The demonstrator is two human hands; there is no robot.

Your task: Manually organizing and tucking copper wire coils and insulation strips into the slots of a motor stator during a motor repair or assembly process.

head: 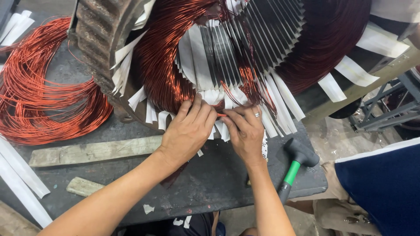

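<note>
A thin strand of shiny orange copper wire (pixel 221 115) sits at the bottom edge of the big round metal motor core (pixel 245 48), right where the two hands meet. The left hand (pixel 187 131) is closed, pinching the wire with its fingertips. The right hand (pixel 245 131), with a ring on one finger, is closed too and pinches the same wire from the other side.

A lot looks done already. Thick bundles of copper wire (pixel 164 57) fill many slots of the core, and white paper strips (pixel 280 105) stick out between them. Some slots near the middle look bare, so there seems to be more to fill.

A big loose heap of copper wire (pixel 43 96) lies well apart on the left of the dark table (pixel 210 183). A long wooden stick (pixel 92 150) lies near the left arm. A black rubber mallet with a green handle (pixel 295 168) rests just beside the right arm.
</note>
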